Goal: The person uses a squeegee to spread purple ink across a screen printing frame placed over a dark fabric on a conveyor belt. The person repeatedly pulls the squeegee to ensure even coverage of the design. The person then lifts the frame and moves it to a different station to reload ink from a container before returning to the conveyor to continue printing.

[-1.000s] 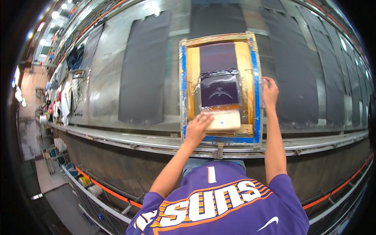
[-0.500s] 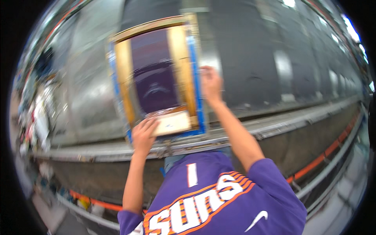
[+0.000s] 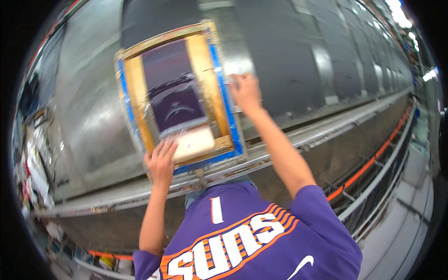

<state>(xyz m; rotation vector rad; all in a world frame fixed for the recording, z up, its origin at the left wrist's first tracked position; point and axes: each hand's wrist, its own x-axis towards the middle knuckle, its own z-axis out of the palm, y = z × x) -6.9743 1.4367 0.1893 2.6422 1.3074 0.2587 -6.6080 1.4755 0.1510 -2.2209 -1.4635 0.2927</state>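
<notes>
A: How does the grip stand on each side?

B: The left hand (image 3: 161, 163) has its fingers pressed together over the left end of a pale block (image 3: 193, 144), pinching it from about eight o'clock. The right hand (image 3: 246, 94) has bent fingers at the frame's three o'clock edge; I cannot tell whether they hold it.

A: Where is the block?

B: Inside the wooden frame (image 3: 213, 70), toward its six o'clock end. Just above it, a dark panel (image 3: 177, 98) bears a faint, pale arched mark.

A: And the frame?

B: It lies slightly tilted on a grey tabletop (image 3: 88, 116), toward eleven o'clock in the view, with blue strips along its sides and lower edge.

A: Farther out?

B: Dark sheets (image 3: 284, 60) lie toward one o'clock. A metal rail (image 3: 336, 128) edges the tabletop, an orange bar (image 3: 359, 173) runs at four o'clock, and the wearer's purple jersey (image 3: 261, 205) fills six o'clock.
</notes>
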